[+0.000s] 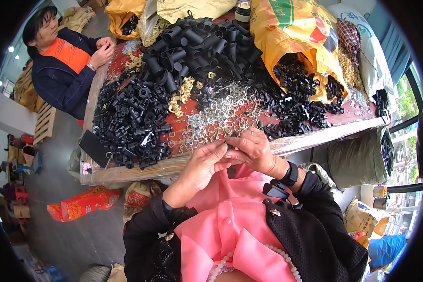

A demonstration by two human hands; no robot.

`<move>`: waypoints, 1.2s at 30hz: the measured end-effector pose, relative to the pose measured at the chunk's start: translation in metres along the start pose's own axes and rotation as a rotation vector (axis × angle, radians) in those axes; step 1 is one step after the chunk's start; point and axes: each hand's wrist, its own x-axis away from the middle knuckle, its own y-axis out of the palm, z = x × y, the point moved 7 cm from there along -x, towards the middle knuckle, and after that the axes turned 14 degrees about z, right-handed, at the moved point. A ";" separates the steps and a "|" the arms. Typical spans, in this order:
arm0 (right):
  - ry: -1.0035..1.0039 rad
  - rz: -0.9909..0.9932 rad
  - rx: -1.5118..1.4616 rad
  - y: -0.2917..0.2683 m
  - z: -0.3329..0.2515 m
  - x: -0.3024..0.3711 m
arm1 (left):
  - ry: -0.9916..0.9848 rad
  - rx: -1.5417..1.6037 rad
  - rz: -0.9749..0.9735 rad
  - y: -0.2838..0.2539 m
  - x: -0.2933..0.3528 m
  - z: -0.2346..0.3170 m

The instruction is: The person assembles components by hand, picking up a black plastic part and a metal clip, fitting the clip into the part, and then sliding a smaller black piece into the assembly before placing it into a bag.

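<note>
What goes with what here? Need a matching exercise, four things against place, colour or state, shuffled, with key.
Things:
1. Right hand
2. Black tubes
3. Small wire hooks
4. Larger yellow sack

Place, colour or state:
A. Open, black parts in its mouth
B. Black wristband at its wrist
C. Mostly silver, loosely spread
D. Heaped toward the table's far side

Pairs: 1-B, 2-D, 3-C, 4-A

Pink buttoned blouse (199, 230), black long-sleeved textured jacket (315, 230), pearly white beads (290, 264), black right-wrist band (291, 173).
</note>
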 end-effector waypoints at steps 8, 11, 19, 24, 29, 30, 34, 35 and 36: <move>-0.053 -0.003 -0.019 0.012 0.002 0.008 | -0.005 -0.004 0.163 -0.013 -0.010 -0.009; 0.036 -0.034 -0.119 0.018 0.009 0.002 | 0.035 -0.073 0.139 -0.018 -0.015 -0.001; 0.357 0.158 0.292 -0.001 0.161 -0.048 | 0.202 -0.169 0.125 -0.057 -0.038 0.017; 0.564 0.035 0.349 0.034 0.247 -0.046 | 0.176 -0.149 0.197 -0.066 -0.041 0.015; 0.565 -0.054 0.426 0.056 0.238 -0.050 | 0.165 -0.130 0.181 -0.064 -0.039 0.016; 0.566 -0.045 0.438 0.056 0.234 -0.049 | 0.170 -0.116 0.187 -0.064 -0.037 0.016; 0.756 0.098 0.317 0.011 0.236 -0.040 | 0.183 -0.091 0.195 -0.062 -0.030 0.019; 0.753 0.101 0.321 0.000 0.234 -0.037 | 0.184 -0.090 0.195 -0.061 -0.029 0.018; 0.790 0.103 0.300 -0.010 0.234 -0.033 | 0.187 -0.091 0.197 -0.060 -0.028 0.018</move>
